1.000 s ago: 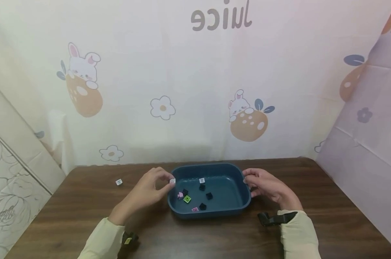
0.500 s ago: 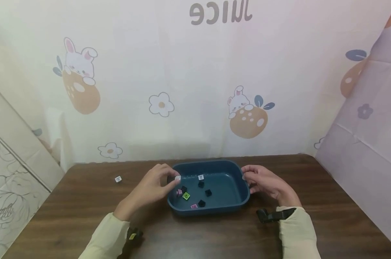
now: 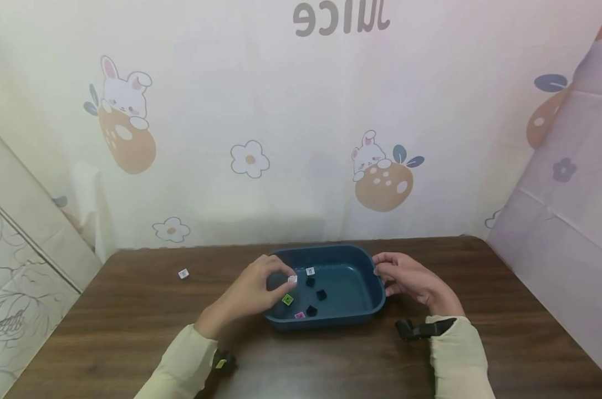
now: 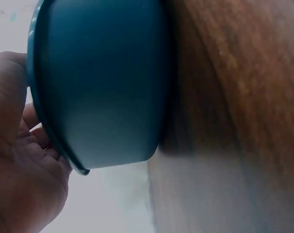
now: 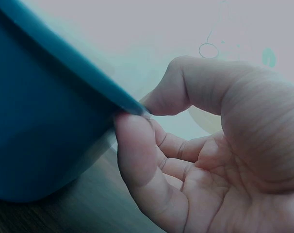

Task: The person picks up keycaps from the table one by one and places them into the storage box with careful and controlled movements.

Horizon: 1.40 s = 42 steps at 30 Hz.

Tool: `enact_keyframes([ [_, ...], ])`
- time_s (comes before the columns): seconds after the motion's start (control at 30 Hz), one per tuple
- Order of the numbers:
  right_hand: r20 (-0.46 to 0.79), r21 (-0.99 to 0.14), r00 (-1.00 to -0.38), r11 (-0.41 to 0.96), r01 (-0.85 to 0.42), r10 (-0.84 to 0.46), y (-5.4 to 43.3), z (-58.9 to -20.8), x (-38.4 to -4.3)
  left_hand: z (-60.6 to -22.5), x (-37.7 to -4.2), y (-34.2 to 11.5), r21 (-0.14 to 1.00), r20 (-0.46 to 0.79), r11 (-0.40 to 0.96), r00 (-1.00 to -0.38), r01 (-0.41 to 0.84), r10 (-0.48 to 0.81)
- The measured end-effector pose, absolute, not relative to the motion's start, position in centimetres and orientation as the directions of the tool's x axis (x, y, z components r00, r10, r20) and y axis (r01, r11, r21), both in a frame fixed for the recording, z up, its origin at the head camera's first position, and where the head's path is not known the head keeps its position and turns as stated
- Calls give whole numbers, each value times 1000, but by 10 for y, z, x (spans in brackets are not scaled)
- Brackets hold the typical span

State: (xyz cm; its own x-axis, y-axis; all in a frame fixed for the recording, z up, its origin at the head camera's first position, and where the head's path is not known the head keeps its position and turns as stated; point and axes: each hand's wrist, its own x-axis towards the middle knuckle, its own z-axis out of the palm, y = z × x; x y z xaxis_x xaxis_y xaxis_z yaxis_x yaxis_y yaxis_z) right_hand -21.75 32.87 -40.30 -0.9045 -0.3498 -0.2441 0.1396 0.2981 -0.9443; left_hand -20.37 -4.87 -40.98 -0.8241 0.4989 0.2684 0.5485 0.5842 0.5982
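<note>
A dark blue rectangular tray [image 3: 348, 320] with raised walls stands on the table. Over its left side, my left hand [image 3: 251, 288] pinches a small white block [image 3: 292, 279] between thumb and fingertips; the left wrist view hides that block behind the tray wall [image 4: 103, 87]. My right hand [image 3: 413, 282] grips the tray's right end, thumb and index finger pinching the rim [image 5: 81, 63] in the right wrist view. Inside the tray lie another white block [image 3: 310, 271], a green block [image 3: 287, 299], a pink block [image 3: 299, 315] and several black blocks [image 3: 321, 295].
One more small white block [image 3: 183, 274] lies on the wooden table [image 3: 131, 321], left of the tray. A printed curtain [image 3: 301, 194] hangs right behind the table's back edge. Black wrist straps [image 3: 423, 331] sit at both sleeves.
My left hand has moved right with the white block, from the tray's left rim to over its inside, now covering a pink block there. The right hand keeps its hold on the rim.
</note>
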Motion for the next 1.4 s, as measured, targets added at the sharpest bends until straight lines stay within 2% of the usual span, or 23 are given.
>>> enact_keyframes([
  [0.27, -255, -939, -905, 309, 148, -340, 326, -405, -221, -413, -200, -44, 609, 274, 576, -826, 546, 493],
  [0.57, -261, -940, -903, 304, 157, -341, 327, -406, -220, -412, -204, -32, 545, 287, 593, -796, 593, 532],
  [1.4, -257, -943, -900, 293, 154, -352, 330, -404, -218, -409, -203, -24, 496, 305, 608, -780, 620, 546],
])
